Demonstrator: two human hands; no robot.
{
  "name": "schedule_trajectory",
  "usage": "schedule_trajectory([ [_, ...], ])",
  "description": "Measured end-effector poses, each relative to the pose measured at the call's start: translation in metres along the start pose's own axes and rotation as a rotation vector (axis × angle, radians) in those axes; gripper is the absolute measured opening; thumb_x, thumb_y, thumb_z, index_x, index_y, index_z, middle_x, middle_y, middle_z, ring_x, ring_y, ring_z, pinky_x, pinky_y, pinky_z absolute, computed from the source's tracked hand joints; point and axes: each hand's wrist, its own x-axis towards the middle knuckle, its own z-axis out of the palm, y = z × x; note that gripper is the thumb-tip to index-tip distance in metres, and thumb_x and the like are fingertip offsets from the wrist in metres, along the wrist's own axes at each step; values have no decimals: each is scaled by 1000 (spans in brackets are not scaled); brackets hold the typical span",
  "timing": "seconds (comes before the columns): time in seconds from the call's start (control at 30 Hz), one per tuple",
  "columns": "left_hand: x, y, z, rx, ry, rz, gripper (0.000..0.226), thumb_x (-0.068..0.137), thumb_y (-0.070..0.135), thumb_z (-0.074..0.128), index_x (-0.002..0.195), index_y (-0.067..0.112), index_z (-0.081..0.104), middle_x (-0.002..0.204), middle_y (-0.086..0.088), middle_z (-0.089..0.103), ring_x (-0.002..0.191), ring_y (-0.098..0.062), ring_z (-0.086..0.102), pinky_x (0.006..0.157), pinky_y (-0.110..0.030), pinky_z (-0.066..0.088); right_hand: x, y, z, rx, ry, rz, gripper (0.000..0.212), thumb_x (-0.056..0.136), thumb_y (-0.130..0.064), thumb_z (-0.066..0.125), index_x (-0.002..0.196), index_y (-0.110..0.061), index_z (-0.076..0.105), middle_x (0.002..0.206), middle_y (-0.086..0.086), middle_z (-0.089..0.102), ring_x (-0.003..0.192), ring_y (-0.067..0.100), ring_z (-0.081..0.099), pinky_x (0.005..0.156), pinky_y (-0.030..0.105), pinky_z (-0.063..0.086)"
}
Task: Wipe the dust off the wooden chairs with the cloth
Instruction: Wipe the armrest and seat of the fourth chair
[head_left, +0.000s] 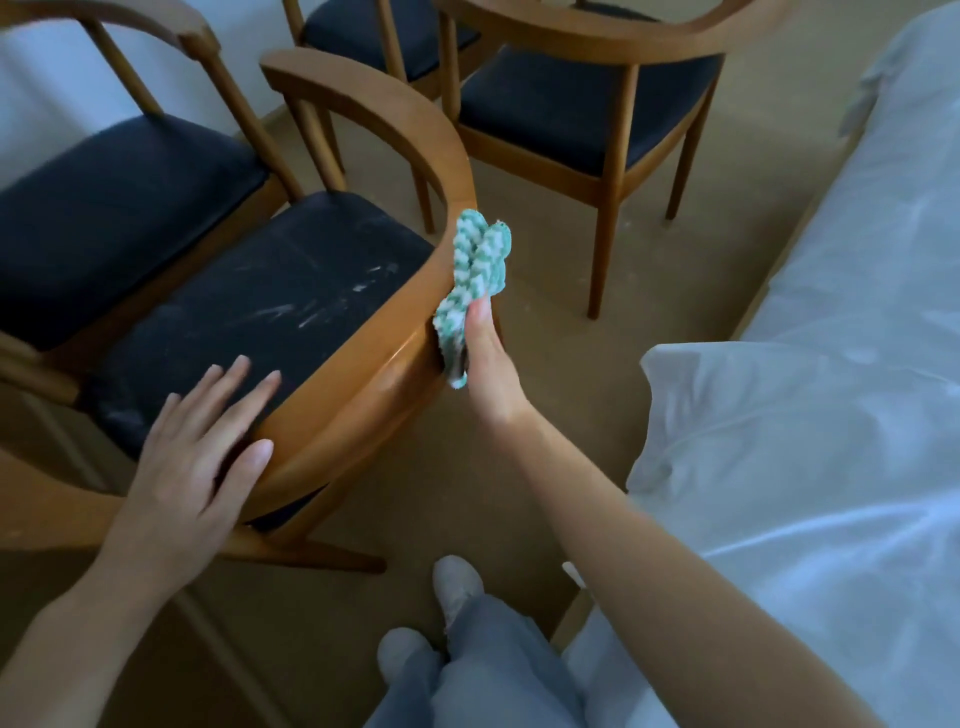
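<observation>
head view, step: looks like we're mid-wipe on the nearest chair (291, 332), working the outer face of its curved back rail (363, 374). That's our read, not a given.

cloth: the green-and-white cloth (475, 260) is bunched up and pressed against the outside of that rail, round the bend on the right. Its top end flops up free above the wood.

right hand: the right hand (488, 358) reaches forward from the bed (831, 364) side, arm nearly straight. The thumb lies along the cloth and clamps it. The other fingers are tucked behind, so we can't see how they curl.

left hand: the left hand (197, 447) is flat and spread and holds nothing. The fingers stretch out over the dark seat (260, 291) and the thumb sits at the rail's inner edge. We'd guess it's steadying the chair, but real contact is hard to confirm.

seat: pale dust streaks all over it, so that part looks undone.

next move: we reckon it calls for sliding the cloth along the rail with steady pressure, then re-bunching it so the loose end actually touches wood.

other chairs: the left chair (119, 208), the right chair (597, 114) and the back chair (384, 36) stand close by. We can't judge their dust from here.
</observation>
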Motion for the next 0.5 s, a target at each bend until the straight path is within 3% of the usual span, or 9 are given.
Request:
schedule_trajectory([
  [0.07,0,1,-1,-15,8,-19,70,92,67,14,146,23,24,152,6,21,143,-3,9,114,-17,-6,22,-11,-8,70,43,45,63,98,-53,19,151,-18,19,155,1,25,141,16,24,118,35,16],
  [0.13,-1,2,-1,-25,20,-34,74,89,71,13,146,25,20,152,8,19,143,-6,10,116,-28,-1,45,-26,-13,87,63,58,61,99,-53,21,149,-18,25,150,5,34,137,20,33,116,37,23],
  [0.2,-3,3,-1,-12,24,-39,75,87,72,13,146,26,19,152,8,19,143,-7,10,117,-36,4,64,-38,-17,-25,60,6,55,101,-45,26,150,-21,21,149,6,35,132,20,38,112,34,26],
  [0.3,-7,3,0,-14,25,-56,74,86,74,12,145,29,18,152,9,19,142,-4,9,116,-34,3,73,-44,-9,-155,81,-52,53,103,-31,31,151,-25,10,147,6,33,116,14,41,97,26,32],
  [0.37,-9,4,1,-36,27,-84,74,85,75,12,144,31,17,152,11,17,142,-1,7,116,-30,2,62,-36,0,-155,110,-63,54,103,-32,29,151,-28,5,152,5,25,127,17,36,106,33,31],
  [0.5,-13,7,3,-65,47,-108,64,88,64,18,144,34,17,152,13,18,141,3,7,116,-26,2,4,-4,36,-103,147,-177,60,100,-45,27,149,-35,-7,159,-5,-3,146,16,4,118,45,14],
])
